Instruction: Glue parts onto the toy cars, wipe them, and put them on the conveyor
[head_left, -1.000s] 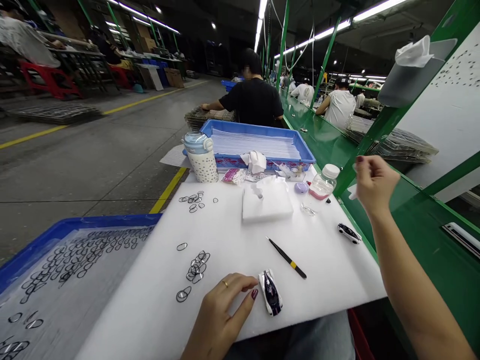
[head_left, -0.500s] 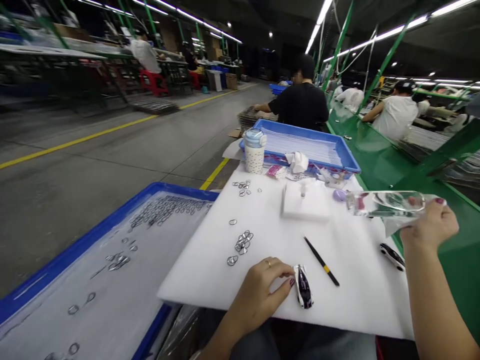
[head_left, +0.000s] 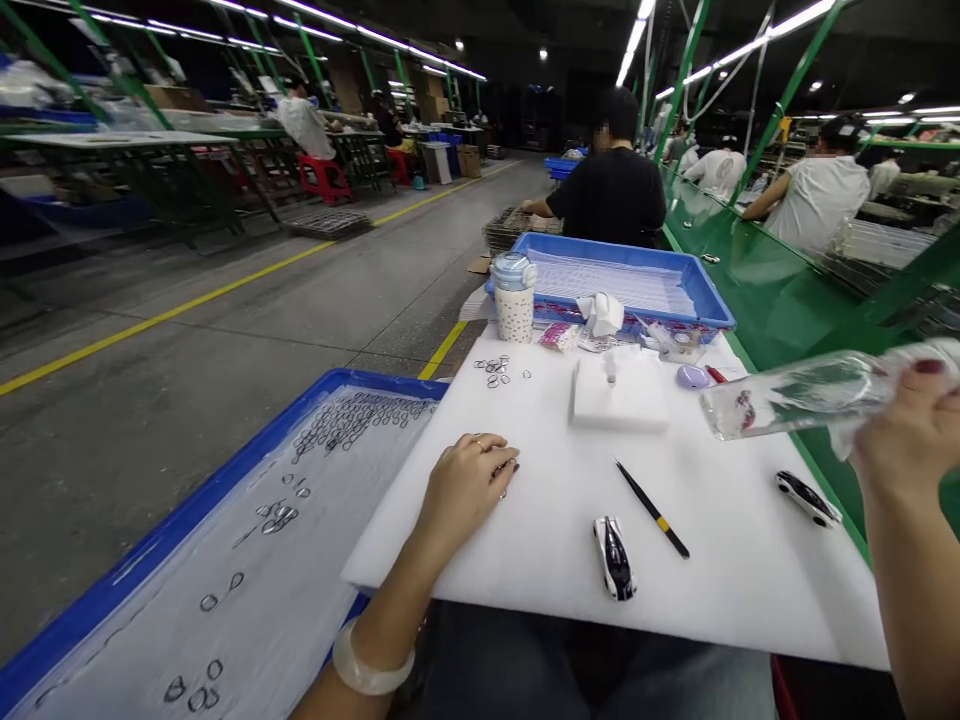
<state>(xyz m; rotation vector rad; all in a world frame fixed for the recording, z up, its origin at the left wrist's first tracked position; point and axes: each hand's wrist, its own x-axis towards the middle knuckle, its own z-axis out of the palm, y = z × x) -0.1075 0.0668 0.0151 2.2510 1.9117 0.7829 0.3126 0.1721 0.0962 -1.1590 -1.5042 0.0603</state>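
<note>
Left hand (head_left: 469, 482), centre of frame: over dark rings (head_left: 504, 466) on white surface (head_left: 525, 540); whether fingers are closed on any, cannot tell. Right hand (head_left: 911, 425), right edge: clamped on clear container (head_left: 795, 395), tilted, blurred. Toy cars, 2: 1 lower centre (head_left: 615, 558), 1 lower right (head_left: 808, 498). Tweezers (head_left: 651, 508), 1, between cars.

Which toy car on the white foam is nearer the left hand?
The toy car left of the black tweezers; the other car lies right of them, near the right edge of the white foam.
</note>
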